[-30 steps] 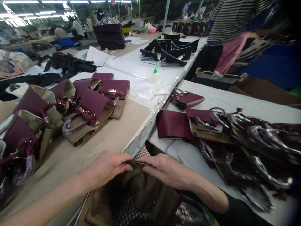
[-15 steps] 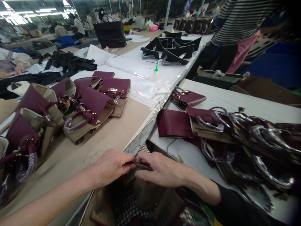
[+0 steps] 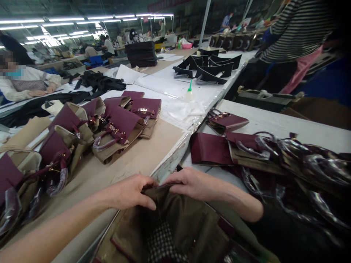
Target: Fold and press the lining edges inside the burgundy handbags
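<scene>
A handbag (image 3: 189,219) with an olive-brown lining and burgundy edges sits low in front of me, its inside facing up. My left hand (image 3: 133,193) pinches the bag's top edge, thumb on the inner side. Close by on the same edge, my right hand (image 3: 189,184) grips it between thumb and fingers. Black-and-white checked cloth (image 3: 164,241) shows in the middle of the bag. The lower part of the bag runs out of view.
Several burgundy bag pieces (image 3: 123,122) with wrapped handles lie on the left table (image 3: 153,153). More burgundy bags (image 3: 211,148) are heaped at right. A green-tipped bottle (image 3: 189,93) and black bag panels (image 3: 215,71) stand farther off. A masked co-worker (image 3: 27,82) sits left; another person in stripes (image 3: 298,33) stands right.
The lining between my hands has spread wider, and more of the bag's inside shows. Both hands still hold its edge. My view has tipped up and turned a little left.
</scene>
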Demonstrator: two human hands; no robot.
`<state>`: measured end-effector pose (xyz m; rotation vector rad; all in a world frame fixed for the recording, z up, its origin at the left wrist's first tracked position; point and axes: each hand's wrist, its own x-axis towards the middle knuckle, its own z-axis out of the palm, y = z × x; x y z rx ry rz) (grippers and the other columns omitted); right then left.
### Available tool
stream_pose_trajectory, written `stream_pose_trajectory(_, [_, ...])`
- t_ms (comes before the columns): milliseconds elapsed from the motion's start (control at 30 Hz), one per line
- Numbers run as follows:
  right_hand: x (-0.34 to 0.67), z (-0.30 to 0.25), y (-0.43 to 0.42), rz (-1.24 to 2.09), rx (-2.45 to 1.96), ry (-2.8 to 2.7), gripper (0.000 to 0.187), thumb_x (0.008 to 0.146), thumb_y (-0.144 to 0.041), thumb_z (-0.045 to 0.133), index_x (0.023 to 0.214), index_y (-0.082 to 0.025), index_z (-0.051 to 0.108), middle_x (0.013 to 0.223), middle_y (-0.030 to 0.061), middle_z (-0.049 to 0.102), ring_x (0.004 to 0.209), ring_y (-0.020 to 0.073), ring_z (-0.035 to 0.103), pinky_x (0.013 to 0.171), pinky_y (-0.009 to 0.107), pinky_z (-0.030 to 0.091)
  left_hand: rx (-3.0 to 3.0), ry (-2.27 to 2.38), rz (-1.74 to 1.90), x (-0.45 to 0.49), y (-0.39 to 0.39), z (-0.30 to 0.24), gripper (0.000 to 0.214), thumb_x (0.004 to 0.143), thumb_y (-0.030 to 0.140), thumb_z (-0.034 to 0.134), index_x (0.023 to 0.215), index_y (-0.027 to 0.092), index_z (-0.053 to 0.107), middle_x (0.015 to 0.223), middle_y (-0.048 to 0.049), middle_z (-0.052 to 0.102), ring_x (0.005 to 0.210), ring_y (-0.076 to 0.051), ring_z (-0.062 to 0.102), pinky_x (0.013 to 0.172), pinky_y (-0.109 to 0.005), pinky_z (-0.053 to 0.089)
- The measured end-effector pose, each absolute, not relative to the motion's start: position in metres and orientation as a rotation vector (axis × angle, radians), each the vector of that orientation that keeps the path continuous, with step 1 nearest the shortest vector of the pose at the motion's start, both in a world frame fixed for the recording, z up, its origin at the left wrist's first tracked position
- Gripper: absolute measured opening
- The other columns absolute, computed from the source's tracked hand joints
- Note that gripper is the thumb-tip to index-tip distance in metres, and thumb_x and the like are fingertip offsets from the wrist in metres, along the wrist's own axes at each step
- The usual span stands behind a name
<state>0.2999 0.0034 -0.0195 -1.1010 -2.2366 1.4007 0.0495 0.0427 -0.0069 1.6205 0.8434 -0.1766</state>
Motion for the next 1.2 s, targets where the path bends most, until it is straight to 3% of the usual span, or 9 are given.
stream_pose_trajectory(167, [0.306,-0.030,-0.003,1.328,-1.152,-2.294,0.033,0.090,-0.011,0.055,0.117,-0.022,0.071,0.101,0.0019,0.076,0.092,0.0198,0.069,0.083,0.027,0.050,1.601,0.829,-0.085,0.054,0.036,-0.018,0.030,0.078,0.032,0.075,0.101,0.017,0.065,0.079,0.0049,0.059,0.076,-0.015,0.053,0.066,-0.023,0.038])
stream_pose_trajectory(333, [0.295,-0.049,-0.006,1.201,-1.084,-2.193,0.033,0.087,-0.009,0.056,0.117,-0.018,0.066,0.119,0.0072,0.069,0.109,0.0213,0.063,0.097,0.032,0.046,1.805,1.045,-0.035,0.052,0.031,-0.027,0.020,0.083,0.037,0.068,0.093,0.020,0.065,0.081,0.0047,0.063,0.080,-0.017,0.057,0.070,-0.025,0.038])
stream_pose_trajectory(433, [0.283,-0.046,0.002,1.281,-1.142,-2.154,0.033,0.088,-0.028,0.066,0.121,-0.022,0.064,0.112,0.0044,0.072,0.102,0.0218,0.066,0.089,0.030,0.048,1.839,1.174,-0.059,0.050,0.030,-0.028,0.018,0.080,0.035,0.069,0.090,0.021,0.065,0.080,0.0044,0.066,0.081,-0.019,0.060,0.067,-0.025,0.038])
stream_pose_trajectory(533, [0.272,-0.041,0.014,1.300,-1.217,-2.231,0.032,0.085,-0.040,0.071,0.112,-0.023,0.069,0.096,0.0025,0.074,0.089,0.0221,0.067,0.076,0.028,0.047,1.837,1.235,-0.122,0.046,0.030,-0.029,0.024,0.074,0.036,0.074,0.092,0.021,0.067,0.081,0.0042,0.068,0.080,-0.020,0.062,0.064,-0.026,0.037])
stream_pose_trajectory(733, [0.256,-0.042,0.032,1.283,-1.227,-2.415,0.016,0.084,-0.036,0.073,0.093,-0.023,0.075,0.065,-0.0043,0.059,0.064,0.0136,0.055,0.056,0.023,0.031,1.741,1.214,-0.152,0.034,0.033,-0.034,0.026,0.077,0.041,0.069,0.091,0.019,0.068,0.081,0.0024,0.068,0.081,-0.021,0.063,0.064,-0.026,0.039])
stream_pose_trajectory(900, [0.249,-0.046,0.036,1.260,-1.261,-2.468,0.008,0.081,-0.029,0.074,0.078,-0.021,0.073,0.056,-0.0069,0.045,0.057,0.0103,0.045,0.053,0.024,0.020,1.852,1.207,-0.251,0.037,0.039,-0.040,0.024,0.074,0.042,0.068,0.084,0.019,0.068,0.070,0.0030,0.062,0.069,-0.018,0.057,0.055,-0.025,0.033])
stream_pose_trajectory(1200, [0.246,-0.050,0.033,1.332,-1.350,-2.441,0.007,0.074,-0.027,0.075,0.078,-0.022,0.073,0.055,-0.0071,0.046,0.058,0.0105,0.047,0.054,0.023,0.023,1.911,1.195,-0.324,0.045,0.039,-0.050,0.022,0.063,0.036,0.072,0.077,0.021,0.064,0.061,0.0055,0.055,0.059,-0.015,0.051,0.050,-0.025,0.028])
